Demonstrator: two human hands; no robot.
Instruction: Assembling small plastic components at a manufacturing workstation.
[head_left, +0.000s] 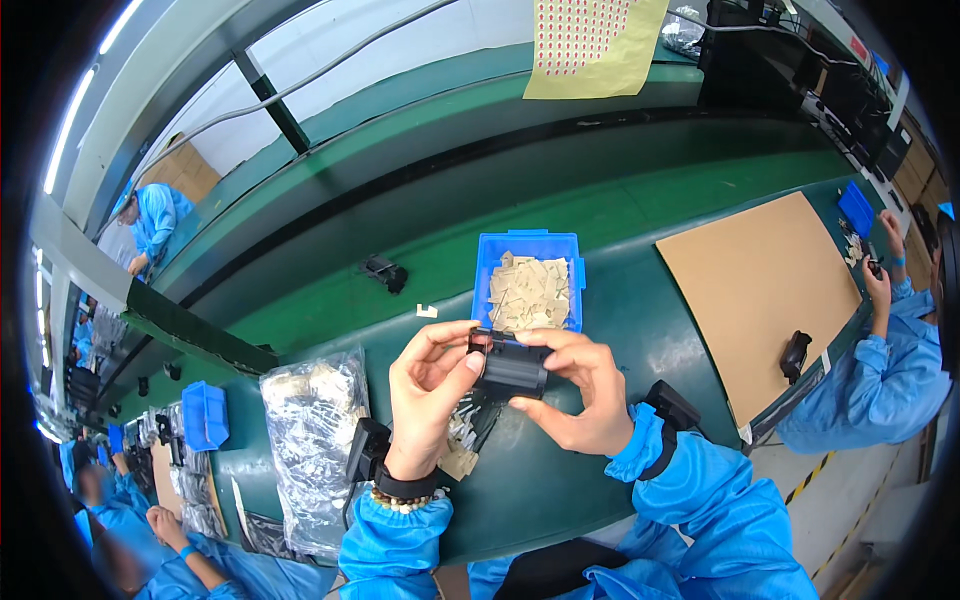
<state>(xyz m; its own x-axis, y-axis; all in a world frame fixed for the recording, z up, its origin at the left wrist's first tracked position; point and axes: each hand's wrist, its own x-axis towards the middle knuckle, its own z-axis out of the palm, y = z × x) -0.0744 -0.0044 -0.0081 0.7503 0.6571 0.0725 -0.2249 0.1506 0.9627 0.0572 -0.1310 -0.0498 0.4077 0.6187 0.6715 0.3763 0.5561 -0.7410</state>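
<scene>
Between both hands, above the near part of the bench, is a black plastic housing (514, 370) with a ridged, rounded body. My left hand (428, 395) grips its left end, thumb pressed on the edge where a thin reddish line shows. The fingers and thumb of my right hand (582, 392) close around its right end. Just beyond the housing stands a blue plastic bin (484, 262) filled with small flat beige pieces (532, 290). Below my hands lies a loose pile of small pale pieces (460, 438), partly hidden by the left hand.
A clear plastic bag (318, 455) of parts lies to the left, near a second blue bin (205, 415). Flat brown cardboard (755, 290) covers the bench at right. A black part (384, 272) sits farther back. Co-workers in blue sit on both sides; a green post (190, 325) stands left.
</scene>
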